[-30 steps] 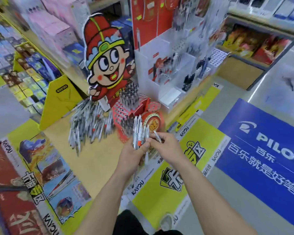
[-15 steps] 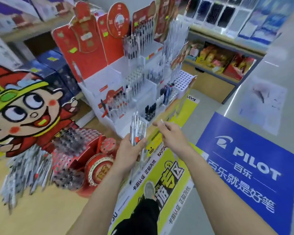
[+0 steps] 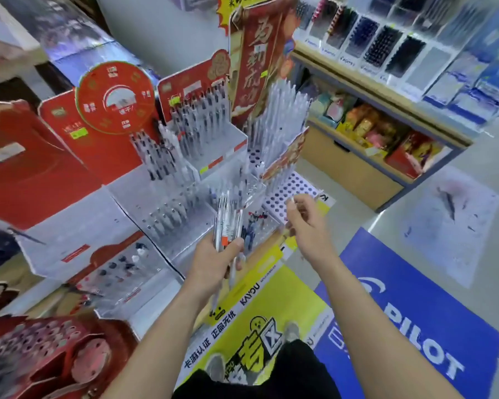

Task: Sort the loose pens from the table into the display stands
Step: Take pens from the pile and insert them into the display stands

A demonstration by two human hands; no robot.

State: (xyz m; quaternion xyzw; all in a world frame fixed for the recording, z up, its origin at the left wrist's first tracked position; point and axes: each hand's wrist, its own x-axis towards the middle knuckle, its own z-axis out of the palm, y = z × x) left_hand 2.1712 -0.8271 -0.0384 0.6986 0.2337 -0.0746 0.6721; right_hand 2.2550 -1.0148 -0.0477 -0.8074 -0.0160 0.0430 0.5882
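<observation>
The left hand point(image 3: 213, 260) grips a bundle of pens point(image 3: 226, 223), slim clear-and-white plastic barrels standing upright out of the fist, one with an orange band. The right hand point(image 3: 307, 223), just beside it with fingers curled, seems to pinch a single pen point(image 3: 292, 199); blur hides most of it. Just beyond both hands rises a tiered display stand point(image 3: 222, 145) of white card and clear plastic, its pockets packed with upright pens. Ahead of the right hand lies a white tray point(image 3: 285, 191) punched with round holes.
</observation>
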